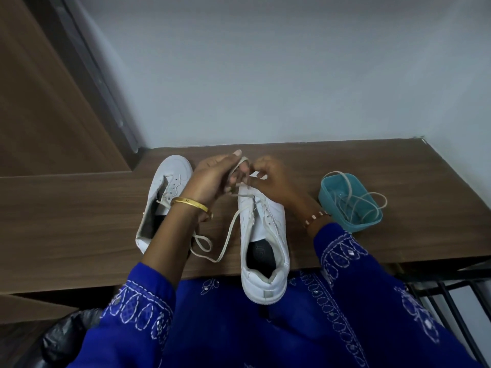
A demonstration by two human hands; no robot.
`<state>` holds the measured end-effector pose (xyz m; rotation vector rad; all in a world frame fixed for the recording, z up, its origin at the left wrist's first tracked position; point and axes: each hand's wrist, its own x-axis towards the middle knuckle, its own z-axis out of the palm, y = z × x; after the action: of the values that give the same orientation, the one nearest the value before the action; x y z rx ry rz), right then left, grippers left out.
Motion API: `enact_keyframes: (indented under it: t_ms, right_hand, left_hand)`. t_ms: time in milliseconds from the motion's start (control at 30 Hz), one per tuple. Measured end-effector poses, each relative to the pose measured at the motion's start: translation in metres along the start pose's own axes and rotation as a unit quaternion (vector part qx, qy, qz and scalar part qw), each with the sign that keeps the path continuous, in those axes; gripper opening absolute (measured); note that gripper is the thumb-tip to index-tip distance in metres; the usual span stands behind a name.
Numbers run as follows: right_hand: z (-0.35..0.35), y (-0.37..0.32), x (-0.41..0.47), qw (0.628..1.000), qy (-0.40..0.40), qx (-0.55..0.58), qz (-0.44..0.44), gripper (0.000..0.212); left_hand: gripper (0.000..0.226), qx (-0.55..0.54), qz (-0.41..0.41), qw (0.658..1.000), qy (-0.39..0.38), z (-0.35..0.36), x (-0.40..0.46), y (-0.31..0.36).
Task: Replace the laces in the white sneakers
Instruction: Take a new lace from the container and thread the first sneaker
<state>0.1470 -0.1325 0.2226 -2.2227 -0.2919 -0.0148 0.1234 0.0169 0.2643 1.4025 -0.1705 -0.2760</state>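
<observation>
Two white sneakers lie on a wooden table [79, 221]. The near sneaker [263, 251] points away from me, its heel hanging over the table's front edge. My left hand [212, 179] and my right hand [273, 181] meet over its toe end, both pinching a cream lace [225, 235] at the front eyelets. The lace's slack trails to the left and loops on the table. The other sneaker [167, 192] lies to the left, partly behind my left wrist, its eyelets mostly bare.
A teal plastic tub [345, 221] holding another loose lace stands to the right of the hands. A wall runs along the back of the table. A dark bag [61, 338] sits low at the left, and a black metal frame at the lower right.
</observation>
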Motion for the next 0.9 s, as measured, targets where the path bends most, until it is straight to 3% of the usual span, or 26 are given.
enact_keyframes:
  t_ms: [133, 200, 300, 433, 500, 533, 600, 633, 700, 767, 833, 900]
  right_hand:
    - [-0.024, -0.007, -0.013, 0.983, 0.068, 0.14, 0.093, 0.02]
    - [-0.041, -0.004, -0.019, 0.98, 0.096, 0.145, 0.095, 0.024]
    - [-0.055, 0.009, -0.026, 0.986, 0.072, 0.113, 0.097, 0.029]
    - [-0.068, 0.024, -0.037, 0.985, 0.093, 0.071, 0.124, 0.038]
    - [-0.072, 0.027, -0.04, 0.976, 0.129, 0.103, 0.143, 0.039]
    - [-0.073, 0.025, -0.04, 0.971, 0.136, 0.126, 0.148, 0.038]
    - [-0.07, 0.016, -0.039, 0.968, 0.119, 0.159, 0.152, 0.032]
    - [-0.066, 0.009, -0.038, 0.971, 0.099, 0.159, 0.15, 0.029]
    - [-0.056, -0.008, -0.036, 0.98, 0.052, 0.137, 0.137, 0.024]
    - [-0.045, -0.019, -0.034, 0.988, 0.022, 0.104, 0.11, 0.02]
    - [-0.034, -0.023, -0.033, 0.991, 0.009, 0.093, 0.096, 0.02]
    - [-0.027, -0.023, -0.033, 0.99, 0.011, 0.1, 0.103, 0.021]
  left_hand:
    - [0.045, -0.043, -0.018, 0.994, 0.102, -0.017, 0.001, -0.007]
    - [0.042, -0.081, -0.02, 0.984, 0.157, -0.026, 0.001, -0.014]
    - [0.038, -0.11, -0.034, 0.961, 0.252, -0.035, -0.001, -0.027]
    - [0.033, -0.202, -0.053, 0.909, 0.36, -0.04, -0.005, -0.037]
    - [0.032, -0.163, -0.058, 0.902, 0.395, -0.042, -0.007, -0.042]
    - [0.032, -0.079, -0.063, 0.91, 0.402, -0.043, -0.007, -0.044]
    - [0.026, 0.148, -0.052, 0.913, 0.378, -0.042, -0.007, -0.049]
    - [0.019, 0.253, -0.039, 0.897, 0.36, -0.038, -0.007, -0.051]
    - [0.032, 0.408, 0.008, 0.85, 0.333, -0.028, -0.007, -0.053]
    - [0.042, 0.437, 0.095, 0.852, 0.273, -0.013, -0.007, -0.052]
    - [0.048, 0.379, 0.123, 0.898, 0.187, 0.005, -0.007, -0.048]
    - [0.046, 0.342, 0.123, 0.923, 0.127, 0.016, -0.006, -0.054]
